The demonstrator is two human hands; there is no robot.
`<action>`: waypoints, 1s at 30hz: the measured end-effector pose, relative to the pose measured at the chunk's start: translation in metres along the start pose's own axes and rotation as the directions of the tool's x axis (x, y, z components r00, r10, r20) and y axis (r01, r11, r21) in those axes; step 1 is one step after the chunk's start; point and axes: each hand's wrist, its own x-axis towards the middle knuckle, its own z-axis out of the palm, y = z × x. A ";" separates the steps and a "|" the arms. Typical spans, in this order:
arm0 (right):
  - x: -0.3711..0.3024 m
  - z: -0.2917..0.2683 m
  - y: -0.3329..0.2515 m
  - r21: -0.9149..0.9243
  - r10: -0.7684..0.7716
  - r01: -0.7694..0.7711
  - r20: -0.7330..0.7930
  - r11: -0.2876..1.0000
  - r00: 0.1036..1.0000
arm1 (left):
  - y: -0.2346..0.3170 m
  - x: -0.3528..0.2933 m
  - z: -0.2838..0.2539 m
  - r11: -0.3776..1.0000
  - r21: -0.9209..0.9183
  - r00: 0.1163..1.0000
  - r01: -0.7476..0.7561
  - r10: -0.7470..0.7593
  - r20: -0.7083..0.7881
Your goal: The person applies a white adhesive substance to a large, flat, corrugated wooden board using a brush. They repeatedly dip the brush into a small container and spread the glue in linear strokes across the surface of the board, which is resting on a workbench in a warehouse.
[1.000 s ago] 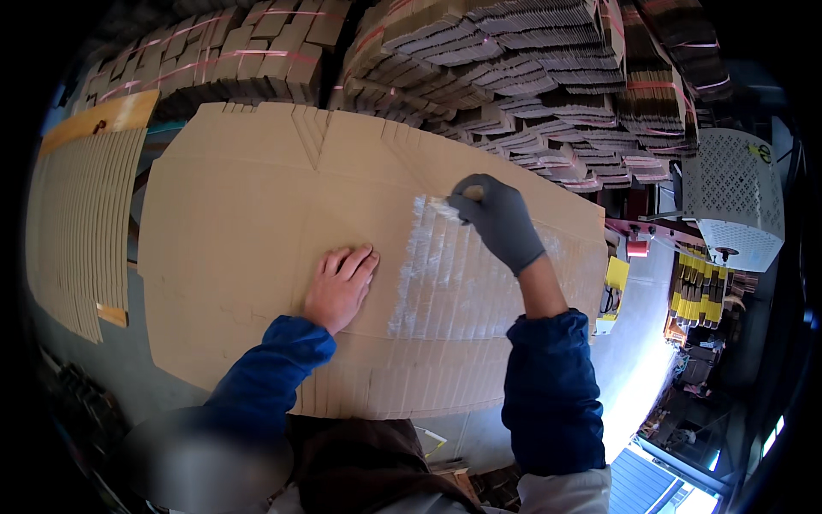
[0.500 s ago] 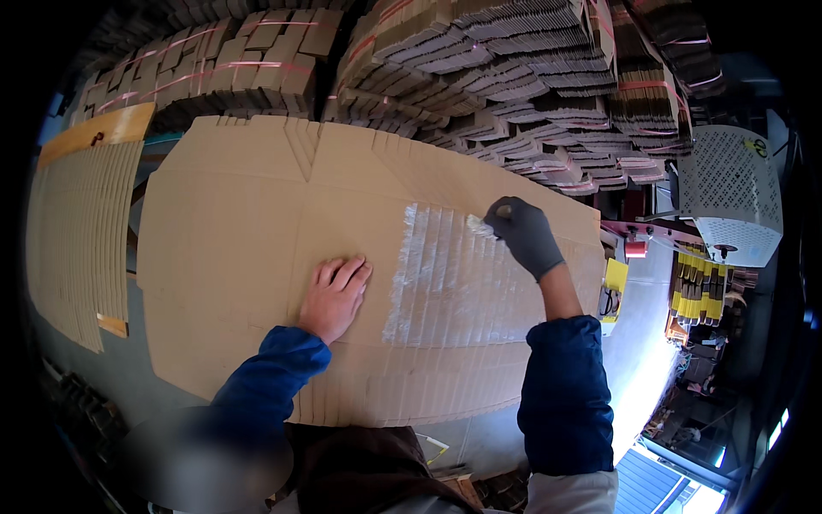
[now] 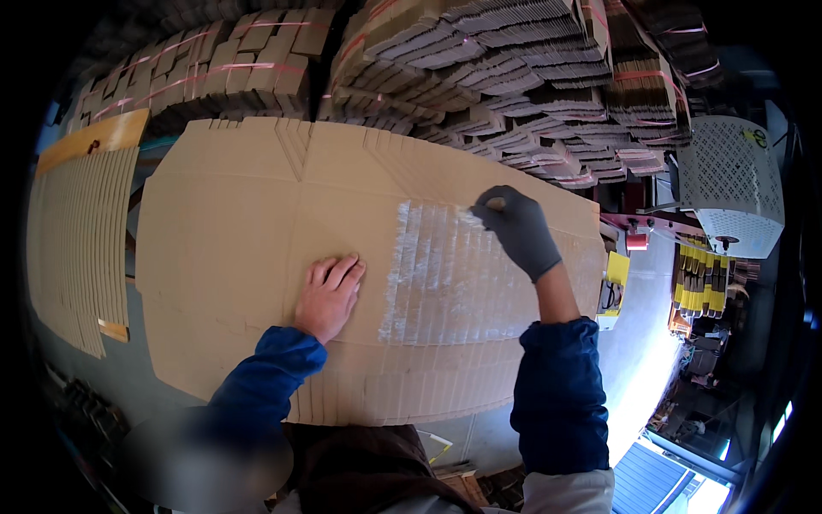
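Bare and uncovered, my left hand (image 3: 330, 295) lies spread on the large flat cardboard sheets (image 3: 227, 248), left of a whitish wet patch (image 3: 445, 274). The sheets overlap like steps, so their edges form parallel lines across that patch. Streaks of white, glue-like liquid cover it. My right hand (image 3: 518, 231), in a dark grey glove, is closed round a small brush (image 3: 467, 213) at the patch's far edge. Only the pale bristle end and a bit of the tan handle show; the glove hides the remainder.
Tall stacks of flat cardboard (image 3: 514, 51) tied with pink straps stand behind the sheets. To the left lies another stepped pile of cardboard (image 3: 81, 248) with wooden boards. At the right are a white perforated metal guard (image 3: 728, 184) and a yellow-edged box (image 3: 614, 287).
My right hand has moved a little to the left with the brush, along the far edge of the wet patch. My left hand stays on the cardboard.
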 end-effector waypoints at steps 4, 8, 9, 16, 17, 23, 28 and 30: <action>-0.008 -0.002 0.029 -0.069 0.113 -0.112 0.000 0.991 0.994 | 0.004 0.002 -0.001 0.999 0.023 0.999 -0.022 0.023 -0.025; -0.006 -0.013 0.021 -0.028 0.115 -0.115 0.010 0.993 0.993 | 0.002 0.001 -0.001 0.999 0.028 0.999 -0.024 0.025 -0.022; -0.006 -0.006 0.008 0.001 0.047 -0.047 0.016 0.999 0.999 | 0.001 0.001 -0.001 0.999 0.026 1.000 -0.021 0.022 -0.023; 0.004 0.002 -0.006 -0.089 0.055 -0.046 0.100 0.995 0.993 | 0.001 0.000 -0.003 0.999 0.046 1.000 -0.024 0.025 -0.017; 0.010 0.006 -0.022 -0.028 0.006 -0.003 0.091 1.000 0.996 | 0.001 0.001 -0.003 0.999 0.030 1.000 -0.014 0.014 -0.003; 0.027 0.036 -0.019 -0.079 -0.061 0.069 0.094 0.994 0.994 | 0.002 0.001 -0.002 0.999 0.013 0.999 -0.029 0.029 -0.020; 0.030 0.034 -0.032 -0.050 -0.030 0.035 0.096 0.998 0.995 | -0.002 0.000 -0.001 1.000 0.008 0.999 -0.028 0.028 -0.026; 0.033 0.043 -0.033 -0.142 -0.134 0.146 0.088 0.979 0.987 | 0.000 -0.001 0.000 0.999 0.018 0.999 -0.033 0.034 -0.024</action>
